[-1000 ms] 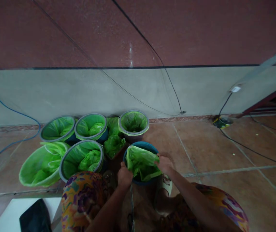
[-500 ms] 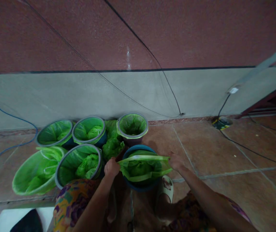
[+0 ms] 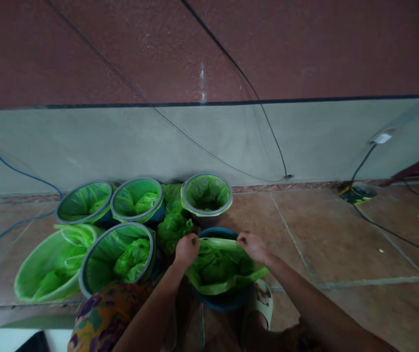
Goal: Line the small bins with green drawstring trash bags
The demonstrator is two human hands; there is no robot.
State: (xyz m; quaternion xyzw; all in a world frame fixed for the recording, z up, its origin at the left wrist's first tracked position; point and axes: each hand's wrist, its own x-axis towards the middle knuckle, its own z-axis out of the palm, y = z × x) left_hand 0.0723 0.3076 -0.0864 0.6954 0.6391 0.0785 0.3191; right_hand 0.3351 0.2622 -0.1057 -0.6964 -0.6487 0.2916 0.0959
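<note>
A blue bucket stands on the floor between my feet. Inside it sits a green plastic bag, its mouth spread above the bucket and its lower part bunched within. My left hand pinches the far edge of the bag's mouth at the left. At the right, my right hand pinches that same far edge, so a strip is stretched between the two hands. The near edge of the bag hangs loose over the bucket's front.
Several grey-rimmed bins with green liners, such as a bin, stand at the left and back. A pale green basket is at far left. Loose green bags lie between bins. A black cable crosses the floor at right.
Both hands have come closer together, from the bag's outer sides to its far edge. The bag's mouth now gapes wider toward me. The view has shifted slightly.
</note>
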